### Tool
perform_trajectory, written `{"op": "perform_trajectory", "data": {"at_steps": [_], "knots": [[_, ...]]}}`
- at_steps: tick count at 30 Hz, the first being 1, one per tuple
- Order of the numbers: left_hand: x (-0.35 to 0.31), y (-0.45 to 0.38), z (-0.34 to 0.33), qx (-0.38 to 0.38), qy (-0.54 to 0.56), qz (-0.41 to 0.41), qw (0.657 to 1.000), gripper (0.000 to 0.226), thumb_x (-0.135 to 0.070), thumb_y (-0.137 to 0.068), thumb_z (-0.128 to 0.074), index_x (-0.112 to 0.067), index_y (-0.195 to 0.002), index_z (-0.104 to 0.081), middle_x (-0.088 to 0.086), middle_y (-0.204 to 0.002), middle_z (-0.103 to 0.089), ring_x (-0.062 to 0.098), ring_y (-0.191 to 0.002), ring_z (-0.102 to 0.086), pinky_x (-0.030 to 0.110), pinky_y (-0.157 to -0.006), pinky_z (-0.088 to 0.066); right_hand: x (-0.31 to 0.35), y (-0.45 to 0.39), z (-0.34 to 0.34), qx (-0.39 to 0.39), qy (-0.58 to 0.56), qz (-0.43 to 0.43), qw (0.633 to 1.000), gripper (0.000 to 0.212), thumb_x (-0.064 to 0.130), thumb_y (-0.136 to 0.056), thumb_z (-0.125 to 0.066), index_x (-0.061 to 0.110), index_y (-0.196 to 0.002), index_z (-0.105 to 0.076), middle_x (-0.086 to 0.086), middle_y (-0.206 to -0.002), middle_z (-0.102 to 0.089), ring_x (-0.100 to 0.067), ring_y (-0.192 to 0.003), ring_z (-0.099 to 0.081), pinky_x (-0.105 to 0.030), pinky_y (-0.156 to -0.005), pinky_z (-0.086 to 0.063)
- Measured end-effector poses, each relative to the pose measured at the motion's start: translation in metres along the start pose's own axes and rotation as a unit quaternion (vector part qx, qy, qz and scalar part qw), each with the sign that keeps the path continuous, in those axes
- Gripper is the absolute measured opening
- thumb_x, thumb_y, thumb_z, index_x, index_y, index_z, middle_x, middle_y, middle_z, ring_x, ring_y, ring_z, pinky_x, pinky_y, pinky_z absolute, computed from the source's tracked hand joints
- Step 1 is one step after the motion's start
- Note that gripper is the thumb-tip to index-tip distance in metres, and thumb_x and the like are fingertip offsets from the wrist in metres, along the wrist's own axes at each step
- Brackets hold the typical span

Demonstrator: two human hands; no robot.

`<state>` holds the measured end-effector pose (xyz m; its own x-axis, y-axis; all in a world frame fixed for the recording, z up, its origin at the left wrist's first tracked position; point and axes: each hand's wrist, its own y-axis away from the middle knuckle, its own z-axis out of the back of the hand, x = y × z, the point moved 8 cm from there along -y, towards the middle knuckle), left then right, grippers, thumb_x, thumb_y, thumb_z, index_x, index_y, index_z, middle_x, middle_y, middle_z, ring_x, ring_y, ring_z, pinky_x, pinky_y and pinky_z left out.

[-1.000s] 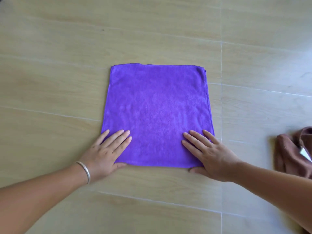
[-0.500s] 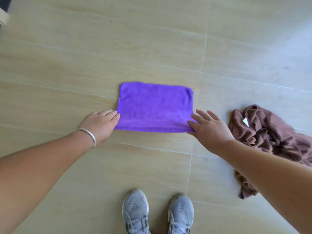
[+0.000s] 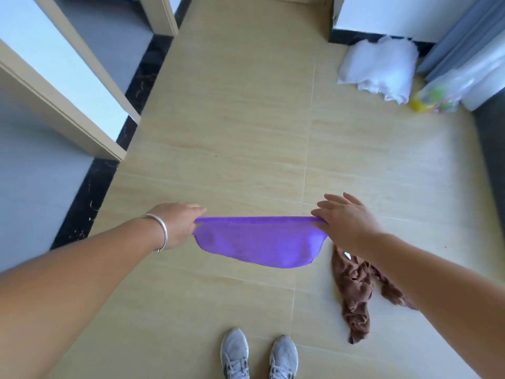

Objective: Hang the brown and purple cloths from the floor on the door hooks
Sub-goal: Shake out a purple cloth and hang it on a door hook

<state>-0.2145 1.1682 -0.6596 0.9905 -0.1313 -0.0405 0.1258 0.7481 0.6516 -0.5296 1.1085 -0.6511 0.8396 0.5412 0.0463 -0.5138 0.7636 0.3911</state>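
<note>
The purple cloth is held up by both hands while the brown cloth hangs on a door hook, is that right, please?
Not quite: the head view shows the brown cloth crumpled on the floor, not on a hook. The purple cloth is indeed held by the left hand and right hand.

Pale beige wood-grain floor tiles (image 3: 246, 132) with thin light grout lines fill the middle of the view, edged on the left by a black marbled skirting strip (image 3: 90, 192). Along the left stand beige door frames (image 3: 68, 116) with grey and white panels between them. At the far right a grey curtain (image 3: 461, 34) hangs by a white wall (image 3: 382, 15), with a crumpled white cloth (image 3: 379, 67) and a clear plastic bag (image 3: 442, 94) of bright contents lying at its foot in soft daylight.
</note>
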Motion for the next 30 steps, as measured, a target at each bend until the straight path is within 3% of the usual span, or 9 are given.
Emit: {"op": "perform_trajectory", "data": {"at_steps": [3,9,14,15,17,18,20,24,30], "knots": [[0.0,0.05,0.079,-0.024,0.009,0.011,1.0,0.038,-0.026,-0.098,-0.037,-0.02,-0.135,-0.046,-0.003,-0.14,-0.048,0.021,-0.124,-0.048,0.037,-0.097,-0.042,-0.004,0.025,0.085,-0.022,-0.023,-0.004,0.999,0.04,0.045,-0.101,-0.03,0.035,-0.135,-0.049,0.017,-0.141,-0.046,-0.009,-0.143,-0.023,-0.033,-0.116,-0.009],[-0.015,0.139,0.224,-0.097,0.044,0.01,0.994,0.054,-0.026,-0.101,-0.036,-0.023,-0.152,-0.021,-0.009,-0.157,-0.024,0.015,-0.139,-0.031,0.029,-0.107,-0.032,-0.009,0.08,0.242,-0.084,-0.022,-0.01,0.996,0.041,0.044,-0.102,-0.03,0.032,-0.137,-0.046,0.015,-0.142,-0.046,-0.012,-0.142,-0.026,-0.034,-0.115,-0.015],[-0.017,0.204,0.335,-0.169,0.08,0.034,0.982,0.051,-0.032,-0.101,-0.036,-0.024,-0.15,-0.028,-0.006,-0.157,-0.025,0.015,-0.14,-0.031,0.026,-0.108,-0.028,-0.018,0.117,0.373,-0.153,-0.006,-0.022,0.988,0.041,0.043,-0.102,-0.031,0.031,-0.137,-0.047,0.015,-0.14,-0.048,-0.013,-0.14,-0.029,-0.031,-0.114,-0.02],[-0.018,0.218,0.357,-0.183,0.086,0.037,0.979,0.044,-0.031,-0.101,-0.036,-0.024,-0.145,-0.038,-0.003,-0.154,-0.032,0.017,-0.136,-0.037,0.03,-0.107,-0.03,-0.019,0.125,0.4,-0.165,0.001,-0.021,0.986,0.041,0.043,-0.102,-0.031,0.031,-0.137,-0.048,0.014,-0.138,-0.049,-0.013,-0.139,-0.03,-0.032,-0.113,-0.022],[-0.022,0.247,0.403,-0.222,0.102,0.031,0.969,0.022,-0.024,-0.1,-0.036,-0.022,-0.107,-0.057,0.005,-0.129,-0.057,0.022,-0.107,-0.055,0.039,-0.091,-0.042,-0.019,0.144,0.453,-0.193,0.011,-0.023,0.981,0.04,0.044,-0.101,-0.033,0.03,-0.134,-0.051,0.013,-0.133,-0.053,-0.014,-0.135,-0.035,-0.031,-0.109,-0.026],[-0.024,0.263,0.426,-0.247,0.11,0.027,0.962,0.02,-0.022,-0.098,-0.036,-0.017,-0.09,-0.054,0.008,-0.109,-0.064,0.024,-0.088,-0.057,0.041,-0.076,-0.044,-0.019,0.154,0.479,-0.21,0.018,-0.021,0.977,0.039,0.044,-0.101,-0.033,0.031,-0.132,-0.053,0.012,-0.13,-0.055,-0.015,-0.133,-0.038,-0.03,-0.107,-0.027],[-0.029,0.296,0.467,-0.287,0.121,0.023,0.95,0.022,-0.019,-0.096,-0.037,-0.012,-0.079,-0.048,0.01,-0.085,-0.062,0.023,-0.069,-0.049,0.035,-0.061,-0.035,-0.019,0.175,0.527,-0.242,0.037,-0.026,0.969,0.039,0.045,-0.101,-0.032,0.031,-0.131,-0.054,0.012,-0.132,-0.055,-0.016,-0.134,-0.036,-0.032,-0.109,-0.027],[-0.043,0.352,0.526,-0.326,0.089,0.015,0.941,0.025,-0.016,-0.096,-0.036,-0.011,-0.075,-0.048,0.009,-0.08,-0.058,0.021,-0.067,-0.045,0.032,-0.06,-0.032,-0.017,0.214,0.595,-0.291,0.068,-0.05,0.953,0.039,0.046,-0.101,-0.032,0.031,-0.125,-0.057,0.011,-0.128,-0.057,-0.015,-0.131,-0.038,-0.03,-0.108,-0.027],[-0.059,0.428,0.603,-0.388,0.048,0.013,0.92,0.027,-0.013,-0.098,-0.034,-0.013,-0.075,-0.048,0.012,-0.084,-0.06,0.022,-0.072,-0.046,0.033,-0.063,-0.033,-0.013,0.267,0.681,-0.334,0.098,-0.068,0.935,0.041,0.048,-0.101,-0.029,0.032,-0.131,-0.054,0.014,-0.137,-0.051,-0.014,-0.142,-0.026,-0.032,-0.114,-0.019]]}}
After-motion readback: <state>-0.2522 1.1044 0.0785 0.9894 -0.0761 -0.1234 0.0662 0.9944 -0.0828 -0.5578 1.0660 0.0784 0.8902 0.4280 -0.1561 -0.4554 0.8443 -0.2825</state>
